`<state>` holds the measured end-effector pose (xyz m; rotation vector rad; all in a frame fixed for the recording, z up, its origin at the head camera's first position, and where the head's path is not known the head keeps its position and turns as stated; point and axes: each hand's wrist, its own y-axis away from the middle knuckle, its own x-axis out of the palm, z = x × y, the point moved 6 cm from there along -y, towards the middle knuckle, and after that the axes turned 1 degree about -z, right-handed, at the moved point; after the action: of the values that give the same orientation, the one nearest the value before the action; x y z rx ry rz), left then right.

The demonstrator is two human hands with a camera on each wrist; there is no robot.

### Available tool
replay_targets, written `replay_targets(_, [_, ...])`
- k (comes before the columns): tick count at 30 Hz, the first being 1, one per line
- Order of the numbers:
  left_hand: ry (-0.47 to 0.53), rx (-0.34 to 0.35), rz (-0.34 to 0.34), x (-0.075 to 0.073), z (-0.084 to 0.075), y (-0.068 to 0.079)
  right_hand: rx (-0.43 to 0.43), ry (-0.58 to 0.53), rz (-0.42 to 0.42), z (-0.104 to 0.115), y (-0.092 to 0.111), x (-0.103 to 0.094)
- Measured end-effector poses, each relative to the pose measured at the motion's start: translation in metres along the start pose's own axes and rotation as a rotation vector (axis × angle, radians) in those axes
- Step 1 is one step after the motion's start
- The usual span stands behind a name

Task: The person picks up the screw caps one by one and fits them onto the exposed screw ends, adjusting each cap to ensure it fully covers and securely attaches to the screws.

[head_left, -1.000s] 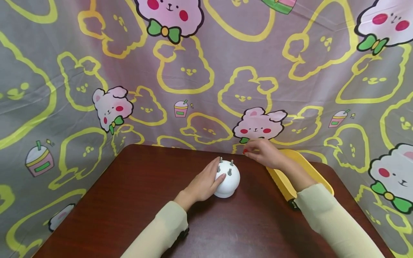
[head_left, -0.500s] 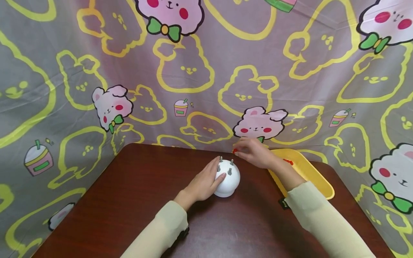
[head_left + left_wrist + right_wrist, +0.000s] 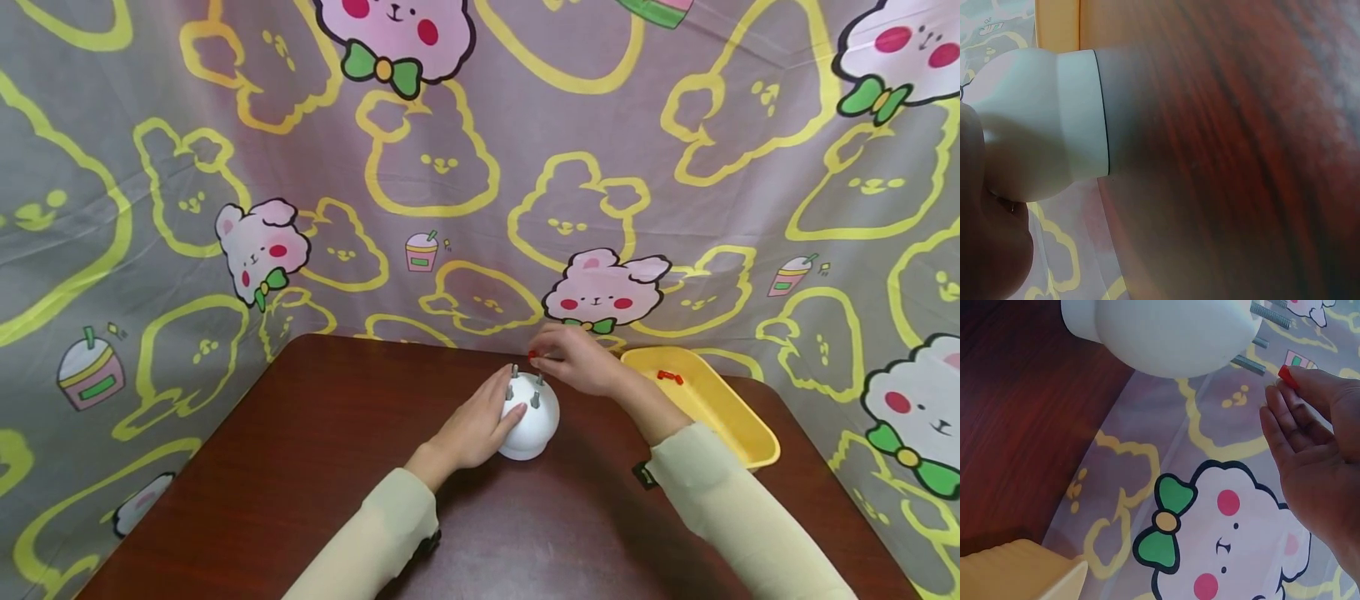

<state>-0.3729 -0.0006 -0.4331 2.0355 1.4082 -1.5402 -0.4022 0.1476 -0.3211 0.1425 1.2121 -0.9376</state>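
A white dome-shaped object (image 3: pixel 538 429) stands on the brown table, with several grey threaded posts (image 3: pixel 536 400) sticking up from its top. My left hand (image 3: pixel 471 427) holds the dome from the left, fingers along its far side and thumb on the near side. In the left wrist view the white dome (image 3: pixel 1029 125) sits flat on its cylindrical base. Just above and behind the posts, my right hand (image 3: pixel 576 360) pinches a small red piece (image 3: pixel 1287 376) between thumb and fingers. The red piece is apart from the posts in the right wrist view; its exact shape is mostly hidden.
To the right lies a yellow tray (image 3: pixel 763 437) with several small red pieces (image 3: pixel 670 377) in it. A patterned curtain (image 3: pixel 465 150) hangs behind the table (image 3: pixel 315 450) and along its sides. A black strap end (image 3: pixel 643 475) shows under the right sleeve.
My right hand has moved left from near the yellow tray to the posts, carrying the red piece. More of the tray now shows. The left hand and the dome have stayed in place.
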Motion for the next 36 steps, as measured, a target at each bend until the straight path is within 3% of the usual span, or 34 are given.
replay_targets(36, [0.007,0.008,0.013,0.001,0.000,0.000,-0.003,-0.013,0.043,0.004,-0.009,0.022])
